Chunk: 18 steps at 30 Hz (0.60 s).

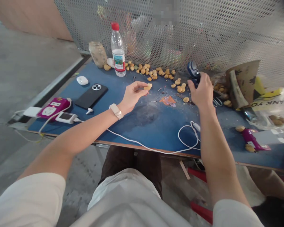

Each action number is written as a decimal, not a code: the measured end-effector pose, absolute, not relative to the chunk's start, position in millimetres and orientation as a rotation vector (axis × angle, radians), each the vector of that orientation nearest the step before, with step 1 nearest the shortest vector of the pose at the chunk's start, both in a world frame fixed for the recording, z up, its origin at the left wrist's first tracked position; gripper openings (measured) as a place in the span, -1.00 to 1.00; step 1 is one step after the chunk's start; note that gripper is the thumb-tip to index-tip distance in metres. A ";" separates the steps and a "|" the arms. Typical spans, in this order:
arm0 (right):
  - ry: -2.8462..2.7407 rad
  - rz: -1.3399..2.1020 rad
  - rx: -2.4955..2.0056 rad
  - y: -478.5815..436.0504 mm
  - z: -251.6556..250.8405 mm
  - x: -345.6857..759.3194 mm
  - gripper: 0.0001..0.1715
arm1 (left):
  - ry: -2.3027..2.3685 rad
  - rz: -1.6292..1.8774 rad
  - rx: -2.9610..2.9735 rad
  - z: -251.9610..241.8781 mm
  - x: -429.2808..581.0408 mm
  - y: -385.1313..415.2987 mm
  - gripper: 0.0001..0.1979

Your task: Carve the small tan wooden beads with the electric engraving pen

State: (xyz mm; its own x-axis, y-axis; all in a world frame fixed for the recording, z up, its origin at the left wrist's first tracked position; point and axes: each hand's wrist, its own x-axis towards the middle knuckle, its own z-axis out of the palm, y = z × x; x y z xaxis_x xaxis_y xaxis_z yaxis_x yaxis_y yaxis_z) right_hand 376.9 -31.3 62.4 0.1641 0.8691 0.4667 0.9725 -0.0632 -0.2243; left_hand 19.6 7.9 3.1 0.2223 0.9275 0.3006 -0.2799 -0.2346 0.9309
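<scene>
My left hand (132,95) is raised over the blue tabletop (151,126), and its fingertips pinch a small tan nut (147,87). My right hand (201,90) grips a dark blue handheld tool (192,70), whose lower part is hidden by my fingers. A row of loose tan nuts (151,72) spreads along the back of the table between my hands and the bottle. A flat scatter of orange shavings (167,101) lies on the tabletop just below and between my hands.
A black phone (91,96), pink power strip (53,107) and power bank (66,117) sit at left. White cable (186,142) crosses the front. A water bottle (118,50) stands before the perforated metal screen (210,34). Bags with nuts (272,110) crowd the right.
</scene>
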 end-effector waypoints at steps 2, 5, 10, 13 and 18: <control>-1.728 -0.247 -2.100 -31.9 61.8 405.8 -0.26 | 0.704 1.319 1.323 2.4 19.4 8.4 -0.69; -1.702 -0.091 -2.257 -32.1 50.3 445.5 -0.32 | 0.716 1.321 1.316 -0.4 20.2 10.0 -0.67; -1.618 0.030 -2.362 -29.7 34.3 477.9 -0.58 | 0.721 1.296 1.320 -5.0 22.8 10.7 -0.68; -1.628 0.020 -2.380 -25.4 31.9 483.3 -0.65 | 0.732 1.278 1.324 -5.6 22.8 10.2 -0.68; -1.720 0.109 -2.588 -15.4 24.6 499.6 -0.45 | 0.752 1.253 1.351 -7.1 21.7 11.1 -0.67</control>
State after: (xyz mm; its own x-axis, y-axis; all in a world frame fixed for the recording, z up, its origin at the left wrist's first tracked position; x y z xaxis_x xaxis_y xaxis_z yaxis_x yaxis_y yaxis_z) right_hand 499.6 -15.4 24.6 0.3860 0.9216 -0.0403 0.9194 -0.3879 -0.0657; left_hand 21.7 11.1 -7.1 0.2409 0.9360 0.2565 -0.2140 -0.2065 0.9547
